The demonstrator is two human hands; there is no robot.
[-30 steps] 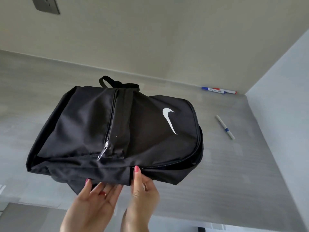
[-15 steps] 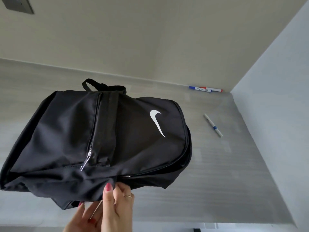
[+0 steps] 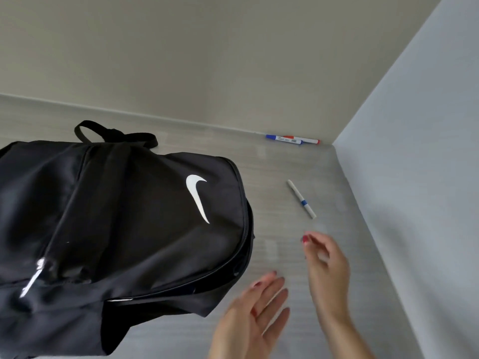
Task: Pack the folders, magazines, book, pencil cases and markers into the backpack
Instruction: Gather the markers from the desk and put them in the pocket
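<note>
Both hands empty: left hand [image 3: 255,313] spread flat, right hand [image 3: 325,257] loosely curled, probably reaching for the light, rigid whiteboard marker [image 3: 301,199]; pinch it mid-barrel

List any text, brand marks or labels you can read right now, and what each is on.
No readable words.
White swoosh logo, no lettering: on the black fabric backpack.
Label print on the blue-capped white marker by the wall: too small to read.
White marker with blue band: no text visible.

The backpack [image 3: 116,229] runs off the left edge, and both hands are motion-blurred, wrists cut off below
</note>
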